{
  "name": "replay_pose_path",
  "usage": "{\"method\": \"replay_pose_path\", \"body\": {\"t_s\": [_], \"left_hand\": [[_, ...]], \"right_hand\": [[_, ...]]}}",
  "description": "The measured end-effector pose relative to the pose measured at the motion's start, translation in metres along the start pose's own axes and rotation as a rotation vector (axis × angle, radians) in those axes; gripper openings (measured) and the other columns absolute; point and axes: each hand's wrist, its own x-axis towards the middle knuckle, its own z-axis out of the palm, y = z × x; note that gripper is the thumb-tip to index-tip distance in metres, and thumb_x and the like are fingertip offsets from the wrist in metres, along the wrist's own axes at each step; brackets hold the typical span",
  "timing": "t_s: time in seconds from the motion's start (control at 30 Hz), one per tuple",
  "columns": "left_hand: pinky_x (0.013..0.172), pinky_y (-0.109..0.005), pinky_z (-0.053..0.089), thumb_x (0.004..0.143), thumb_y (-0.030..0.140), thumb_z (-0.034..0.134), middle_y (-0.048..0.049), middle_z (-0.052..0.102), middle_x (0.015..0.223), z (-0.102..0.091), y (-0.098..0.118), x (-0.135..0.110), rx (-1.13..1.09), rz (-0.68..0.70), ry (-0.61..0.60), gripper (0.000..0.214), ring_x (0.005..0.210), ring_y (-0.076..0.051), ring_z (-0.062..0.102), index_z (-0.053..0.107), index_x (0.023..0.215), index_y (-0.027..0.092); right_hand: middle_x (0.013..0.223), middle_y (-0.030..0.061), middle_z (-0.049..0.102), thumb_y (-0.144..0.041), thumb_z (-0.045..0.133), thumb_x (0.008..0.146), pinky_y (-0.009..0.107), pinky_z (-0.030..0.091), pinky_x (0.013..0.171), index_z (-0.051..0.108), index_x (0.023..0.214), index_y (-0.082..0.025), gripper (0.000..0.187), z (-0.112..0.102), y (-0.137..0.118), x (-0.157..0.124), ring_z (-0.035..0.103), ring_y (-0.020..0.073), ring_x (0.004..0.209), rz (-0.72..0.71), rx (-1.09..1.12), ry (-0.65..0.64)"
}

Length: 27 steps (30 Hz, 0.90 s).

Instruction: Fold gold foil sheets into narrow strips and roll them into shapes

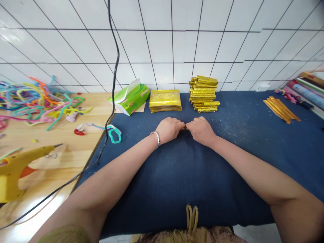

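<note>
Over the dark blue cloth (162, 175), my left hand (170, 130) and my right hand (201, 131) meet with fingers curled and fingertips almost touching. Both are closed; a small dark sliver shows between them, but what they hold is hidden. Just behind my left hand lies a flat stack of gold foil paper sheets (165, 100). A pile of rolled gold foil paper (204, 94) stands behind my right hand, against the tiled wall. A bracelet (157, 139) circles my left wrist.
A green tissue pack (134, 98) sits left of the sheets. Folded gold strips (281, 109) and books (307, 89) lie at right. A black cable (115, 74) hangs down at left, near a yellow glue gun (21, 170) and tangled colourful pipe cleaners (37, 98) on the wooden table (63, 162).
</note>
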Motion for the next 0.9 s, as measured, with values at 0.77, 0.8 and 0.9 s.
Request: {"method": "replay_pose_path", "body": {"t_s": [0.77, 0.8, 0.9], "left_hand": [[0.070, -0.030, 0.041, 0.088, 0.017, 0.043, -0.0037, 0.066, 0.081, 0.000, 0.002, 0.000, 0.033, -0.011, 0.002, 0.016, 0.078, -0.017, 0.060, 0.059, 0.085, 0.018], [0.070, -0.029, 0.041, 0.088, 0.017, 0.043, -0.0038, 0.066, 0.081, -0.001, 0.001, 0.000, 0.033, -0.011, -0.002, 0.016, 0.078, -0.017, 0.060, 0.059, 0.086, 0.018], [0.071, -0.029, 0.041, 0.088, 0.017, 0.044, -0.0044, 0.066, 0.082, -0.001, -0.005, -0.002, 0.046, -0.010, -0.013, 0.016, 0.080, -0.017, 0.060, 0.060, 0.091, 0.018]], "right_hand": [[0.073, 0.0053, 0.063, -0.018, 0.037, 0.093, 0.034, 0.024, 0.070, 0.058, 0.081, -0.017, 0.025, 0.003, -0.001, 0.000, 0.047, 0.0185, 0.072, 0.005, -0.033, -0.026], [0.074, 0.0054, 0.063, -0.018, 0.036, 0.093, 0.033, 0.024, 0.070, 0.059, 0.082, -0.017, 0.025, 0.002, 0.000, 0.000, 0.047, 0.0184, 0.073, 0.002, -0.027, -0.034], [0.078, 0.0063, 0.065, -0.022, 0.033, 0.096, 0.033, 0.023, 0.070, 0.060, 0.088, -0.017, 0.028, 0.001, 0.003, 0.000, 0.049, 0.0186, 0.076, 0.003, -0.018, -0.051]]}}
